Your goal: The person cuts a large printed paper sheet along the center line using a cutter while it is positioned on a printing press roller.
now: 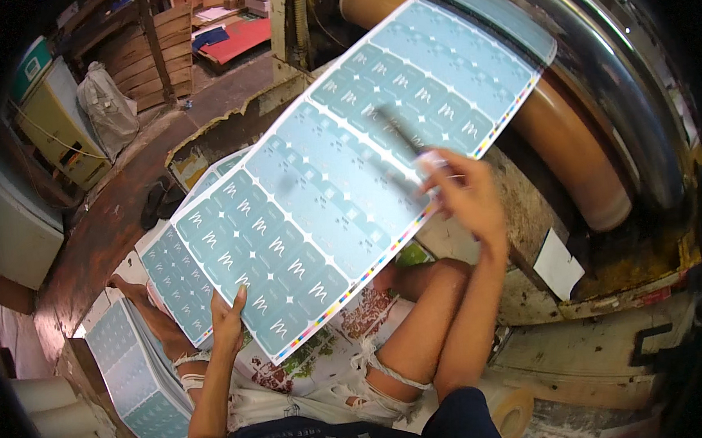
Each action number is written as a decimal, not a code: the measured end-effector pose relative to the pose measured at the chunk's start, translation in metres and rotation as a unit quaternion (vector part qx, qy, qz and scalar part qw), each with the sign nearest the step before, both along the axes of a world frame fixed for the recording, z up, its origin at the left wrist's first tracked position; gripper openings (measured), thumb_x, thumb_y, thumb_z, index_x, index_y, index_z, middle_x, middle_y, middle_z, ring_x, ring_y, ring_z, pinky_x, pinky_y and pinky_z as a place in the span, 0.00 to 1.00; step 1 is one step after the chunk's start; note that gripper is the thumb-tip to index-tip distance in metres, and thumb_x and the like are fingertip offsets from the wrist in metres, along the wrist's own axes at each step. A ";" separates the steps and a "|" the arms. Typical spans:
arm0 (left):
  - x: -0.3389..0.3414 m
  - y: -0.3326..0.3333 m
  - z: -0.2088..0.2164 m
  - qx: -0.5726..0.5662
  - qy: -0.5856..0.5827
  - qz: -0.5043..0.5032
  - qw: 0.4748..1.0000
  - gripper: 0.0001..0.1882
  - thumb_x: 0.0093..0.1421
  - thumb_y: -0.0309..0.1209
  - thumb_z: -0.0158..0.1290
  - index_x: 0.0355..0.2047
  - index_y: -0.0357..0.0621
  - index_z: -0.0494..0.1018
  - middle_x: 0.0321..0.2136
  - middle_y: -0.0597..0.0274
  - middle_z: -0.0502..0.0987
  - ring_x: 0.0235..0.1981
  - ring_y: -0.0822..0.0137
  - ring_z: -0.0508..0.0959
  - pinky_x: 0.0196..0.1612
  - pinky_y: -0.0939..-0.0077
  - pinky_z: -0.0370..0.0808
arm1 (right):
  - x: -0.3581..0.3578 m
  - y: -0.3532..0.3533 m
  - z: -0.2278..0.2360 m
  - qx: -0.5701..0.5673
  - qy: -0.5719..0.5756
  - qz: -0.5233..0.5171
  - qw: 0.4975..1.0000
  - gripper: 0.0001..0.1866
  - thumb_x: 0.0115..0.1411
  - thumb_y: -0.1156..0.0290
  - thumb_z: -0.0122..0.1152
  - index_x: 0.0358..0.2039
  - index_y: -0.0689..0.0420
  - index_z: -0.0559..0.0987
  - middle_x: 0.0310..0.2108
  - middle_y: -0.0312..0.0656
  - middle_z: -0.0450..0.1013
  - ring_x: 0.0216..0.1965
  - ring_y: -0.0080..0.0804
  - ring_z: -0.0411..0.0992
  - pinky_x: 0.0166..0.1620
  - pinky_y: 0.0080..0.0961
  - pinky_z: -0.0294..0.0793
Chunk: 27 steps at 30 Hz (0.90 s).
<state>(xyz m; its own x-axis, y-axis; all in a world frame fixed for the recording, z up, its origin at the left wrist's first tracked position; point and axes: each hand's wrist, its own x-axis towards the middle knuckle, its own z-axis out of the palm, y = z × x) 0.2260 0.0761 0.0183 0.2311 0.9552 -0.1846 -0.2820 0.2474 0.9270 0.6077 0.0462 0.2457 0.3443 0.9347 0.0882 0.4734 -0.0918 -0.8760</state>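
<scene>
A long printed sheet (341,165), in teal and pale blue label panels with a colour strip along its right edge, slopes from the rollers down toward my lap. My left hand (228,312) pinches its lower left edge, thumb on top. Over the sheet's right side, my right hand (469,202) is closed round a knife-like tool (400,127). Motion smears its long dark blade, which points up and left; I cannot tell whether it touches the print. Beneath the sheet's lower left, near my left hand, lie more printed sheets (172,278).
A shiny metal roller (634,58) and a brown roller (571,151) stand at the upper right. At lower left sits a stack of printed sheets (122,370). A white paper scrap (558,263) lies right of my arm. A yellowish cabinet (61,122) and grey sack (107,100) stand far left.
</scene>
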 end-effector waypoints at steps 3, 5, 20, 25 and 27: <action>-0.001 -0.009 -0.003 0.030 0.024 0.020 0.999 0.29 0.63 0.27 0.56 0.62 0.37 0.58 0.52 0.57 0.70 0.53 0.67 0.70 0.56 0.71 0.68 | 0.096 0.004 -0.014 0.200 0.001 -0.196 0.960 0.14 0.68 0.65 0.52 0.46 0.61 0.78 0.28 0.39 0.77 0.19 0.17 0.69 0.20 0.16 0.67; -0.011 -0.012 -0.002 0.001 0.019 0.009 1.000 0.28 0.63 0.26 0.56 0.61 0.37 0.58 0.52 0.58 0.71 0.52 0.67 0.71 0.56 0.71 0.69 | 0.166 0.004 -0.026 0.301 0.046 -0.275 0.912 0.14 0.67 0.65 0.52 0.45 0.62 0.77 0.29 0.43 0.78 0.19 0.19 0.70 0.20 0.17 0.69; -0.115 -0.039 -0.015 -0.066 0.029 -0.029 0.997 0.26 0.62 0.25 0.56 0.58 0.34 0.61 0.47 0.57 0.75 0.46 0.68 0.77 0.48 0.72 0.76 | 0.247 0.030 -0.082 0.186 0.024 -0.268 0.945 0.15 0.67 0.62 0.54 0.44 0.61 0.80 0.24 0.38 0.76 0.17 0.19 0.68 0.18 0.18 0.66; -0.112 -0.050 -0.001 -0.065 0.025 0.005 0.998 0.25 0.62 0.25 0.57 0.57 0.34 0.62 0.47 0.57 0.75 0.46 0.67 0.77 0.49 0.71 0.76 | 0.236 0.028 -0.091 0.181 -0.058 -0.347 0.918 0.14 0.60 0.67 0.64 0.45 0.59 0.81 0.25 0.37 0.73 0.21 0.23 0.70 0.22 0.22 0.68; -0.123 -0.058 -0.007 -0.053 0.039 0.021 0.998 0.25 0.61 0.25 0.56 0.58 0.34 0.62 0.48 0.56 0.75 0.46 0.67 0.77 0.50 0.71 0.75 | 0.226 0.025 -0.083 0.213 -0.287 -0.378 0.854 0.18 0.55 0.70 0.67 0.47 0.55 0.80 0.29 0.40 0.71 0.27 0.28 0.72 0.28 0.26 0.70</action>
<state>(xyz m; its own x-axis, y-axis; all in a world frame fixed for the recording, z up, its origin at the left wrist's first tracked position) 0.1027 0.0179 0.0115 0.1732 0.9379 -0.3006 -0.2225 0.3346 0.9157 0.8339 0.0712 0.1626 0.6204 0.3050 0.7226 0.7831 -0.2918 -0.5492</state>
